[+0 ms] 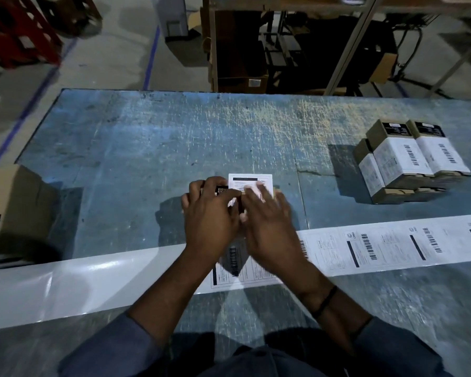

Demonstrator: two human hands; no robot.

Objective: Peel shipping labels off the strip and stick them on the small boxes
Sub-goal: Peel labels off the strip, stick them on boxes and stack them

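Note:
A small box (277,192) lies on the blue table (147,148) in the middle, with a white shipping label (249,182) spread over its top. My left hand (211,213) grips the box's left end, fingers curled over it. My right hand (267,221) presses flat on the label with straight fingers. The label strip (392,246) runs across the table near me; printed labels sit on its right part, and its left part is bare glossy backing (65,284).
A stack of labelled small boxes (413,161) stands at the right of the table. An open cardboard carton (14,202) sits at the table's left edge. Beyond the far edge are shelving, cartons and a red rack on the floor.

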